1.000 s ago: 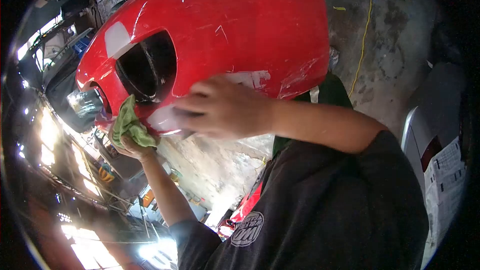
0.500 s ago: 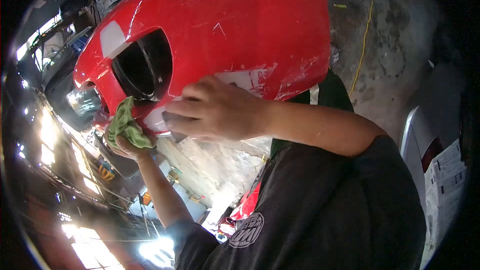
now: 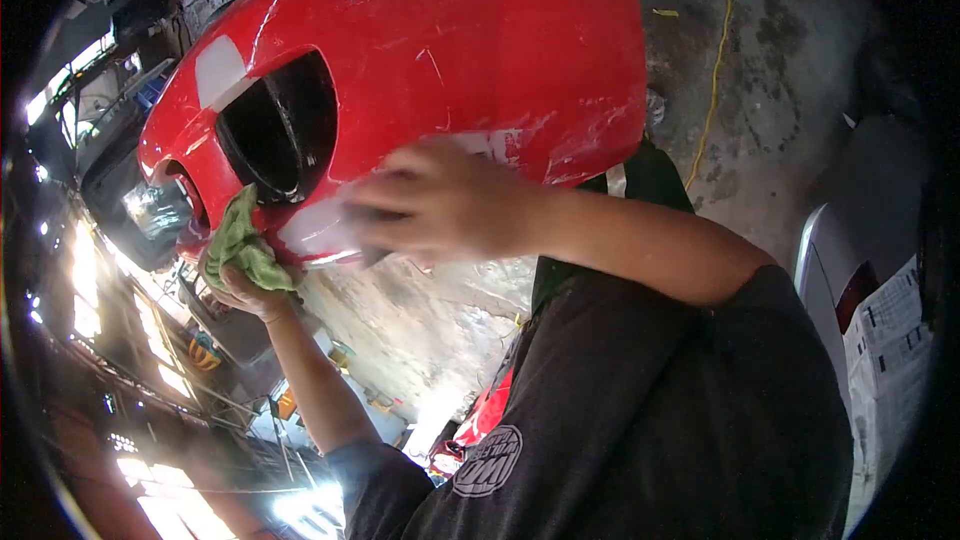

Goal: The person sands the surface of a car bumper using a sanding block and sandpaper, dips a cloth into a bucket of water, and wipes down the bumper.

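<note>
My left hand (image 3: 245,290) grips a crumpled green cloth (image 3: 240,245) at the lower edge of a large red painted panel (image 3: 480,40), below its dark oval opening (image 3: 280,130). My right hand (image 3: 440,200) is blurred. Its fingers are bent round a dark grey pad (image 3: 375,255), mostly hidden beneath them, over a whitish patch (image 3: 315,230) on the panel. Another pale patch (image 3: 490,145) shows beyond my knuckles, and a third (image 3: 218,72) lies near the upper left of the opening.
A yellow cord (image 3: 714,90) runs along the stained concrete floor (image 3: 770,110) at the right. Printed paper (image 3: 885,350) covers something at the far right, beside a pale curved panel (image 3: 815,260). Cluttered equipment and bright windows (image 3: 85,280) are at the left.
My right hand moves over the whitish patch and is blurred again, after showing more sharply half a second ago. The panel and my left hand with the cloth sit slightly further left in view.
</note>
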`<state>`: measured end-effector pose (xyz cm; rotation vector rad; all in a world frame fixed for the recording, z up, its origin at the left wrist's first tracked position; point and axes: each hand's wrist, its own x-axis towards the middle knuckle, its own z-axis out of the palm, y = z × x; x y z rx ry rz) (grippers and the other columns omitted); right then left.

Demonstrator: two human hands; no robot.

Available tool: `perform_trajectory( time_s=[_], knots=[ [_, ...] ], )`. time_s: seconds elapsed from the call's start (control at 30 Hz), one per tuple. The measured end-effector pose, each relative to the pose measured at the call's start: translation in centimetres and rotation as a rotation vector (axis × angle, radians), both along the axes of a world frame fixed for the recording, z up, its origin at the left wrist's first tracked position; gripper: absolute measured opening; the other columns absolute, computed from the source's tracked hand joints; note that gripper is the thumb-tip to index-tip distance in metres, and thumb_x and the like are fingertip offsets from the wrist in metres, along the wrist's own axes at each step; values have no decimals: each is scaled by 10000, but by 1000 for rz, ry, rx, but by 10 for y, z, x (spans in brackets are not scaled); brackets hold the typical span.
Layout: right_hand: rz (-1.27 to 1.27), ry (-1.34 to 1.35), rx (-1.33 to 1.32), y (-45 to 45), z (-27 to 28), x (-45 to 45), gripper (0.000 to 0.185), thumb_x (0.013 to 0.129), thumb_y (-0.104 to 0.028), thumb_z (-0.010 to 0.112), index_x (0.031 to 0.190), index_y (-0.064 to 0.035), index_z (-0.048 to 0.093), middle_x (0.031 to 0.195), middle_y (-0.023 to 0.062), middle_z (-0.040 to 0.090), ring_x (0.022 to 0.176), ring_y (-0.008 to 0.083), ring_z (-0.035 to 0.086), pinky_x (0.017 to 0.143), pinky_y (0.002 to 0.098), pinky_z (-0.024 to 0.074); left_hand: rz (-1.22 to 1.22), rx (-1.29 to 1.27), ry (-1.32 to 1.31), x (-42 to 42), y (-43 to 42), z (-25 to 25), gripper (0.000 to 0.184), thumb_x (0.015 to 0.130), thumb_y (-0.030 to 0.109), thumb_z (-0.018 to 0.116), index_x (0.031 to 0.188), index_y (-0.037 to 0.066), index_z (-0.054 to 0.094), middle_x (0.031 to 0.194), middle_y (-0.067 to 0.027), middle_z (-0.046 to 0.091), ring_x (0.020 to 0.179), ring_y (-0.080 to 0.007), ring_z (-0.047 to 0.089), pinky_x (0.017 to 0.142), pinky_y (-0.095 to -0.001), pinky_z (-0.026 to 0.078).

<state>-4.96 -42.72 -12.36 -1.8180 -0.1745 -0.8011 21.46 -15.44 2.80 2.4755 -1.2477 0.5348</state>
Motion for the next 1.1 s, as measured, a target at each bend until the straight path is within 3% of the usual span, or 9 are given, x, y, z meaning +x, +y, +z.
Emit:
perform_trajectory(
  time_s=[0.17, 0.23, 0.37, 0.47, 0.67, 0.77, 0.93, 1.03, 1.1],
  knots=[
    [29, 194, 49, -32, -73, -76, 733, 738, -175, 903, 1422, -226, 644, 1515, 73, 543, 1288, 341, 534, 1065, 505, 460, -6, -42, -17, -4, -13, -3, 676, 986, 569, 523, 1216, -61, 610, 1106, -181, 651, 1020, -312, 621, 948, -459, 491],
    [25, 187, 35, -31, -66, -69, 689, 747, -212, 898, 1392, -214, 657, 1506, 80, 542, 1292, 333, 531, 1062, 509, 458, 94, -272, 267, -13, -26, -3, 660, 976, 560, 539, 1192, -58, 619, 1094, -176, 653, 1011, -307, 620, 951, -456, 490],
    [45, 3, -91, 0, 16, 14, 591, 781, -260, 842, 1342, -200, 663, 1438, 64, 557, 1228, 345, 545, 1010, 481, 488, 59, -246, 287, -25, -43, 3, 632, 963, 532, 577, 1179, -60, 615, 1088, -167, 662, 1004, -286, 625, 940, -430, 498],
    [-3, -8, -57, 8, 30, 28, 503, 811, -284, 811, 1286, -186, 678, 1386, 56, 574, 1211, 325, 549, 989, 489, 499, 85, -296, 261, -25, -42, -1, 652, 968, 549, 587, 1187, -64, 606, 1092, -171, 665, 1000, -290, 625, 934, -428, 499],
    [34, 170, -48, -34, -38, -52, 649, 710, -178, 893, 1326, -178, 689, 1492, 79, 548, 1224, 346, 552, 1024, 485, 471, 43, -278, 265, -25, -43, -6, 662, 971, 539, 577, 1205, -80, 605, 1070, -183, 667, 972, -287, 621, 905, -414, 493],
    [-37, -28, -122, -7, 13, 4, 519, 782, -289, 826, 1267, -152, 703, 1359, 84, 606, 1144, 334, 572, 977, 484, 479, 54, -278, 255, -32, -49, -2, 656, 964, 527, 587, 1198, -85, 606, 1049, -181, 677, 950, -283, 627, 886, -408, 499],
    [-56, 50, -261, 27, 80, 68, 422, 802, -328, 777, 1166, -141, 675, 1125, 33, 594, 1067, 293, 566, 885, 473, 488, 15, -304, 342, -37, -54, 1, 649, 959, 534, 597, 1170, -79, 624, 1006, -158, 688, 928, -256, 635, 873, -387, 507],
    [19, 72, -179, -5, 34, 20, 540, 781, -309, 803, 1287, -164, 683, 1361, 74, 594, 1159, 331, 555, 992, 491, 478, 15, -350, 342, -35, -53, -6, 633, 961, 522, 607, 1173, -74, 627, 1003, -158, 695, 917, -252, 649, 858, -382, 517],
    [74, 152, -200, -28, 26, -5, 560, 783, -297, 806, 1315, -174, 681, 1422, 82, 573, 1179, 345, 549, 1019, 499, 469, 2, -335, 324, -36, -54, -6, 620, 961, 506, 611, 1175, -76, 627, 1000, -159, 696, 907, -253, 653, 850, -380, 520]
  ],
)
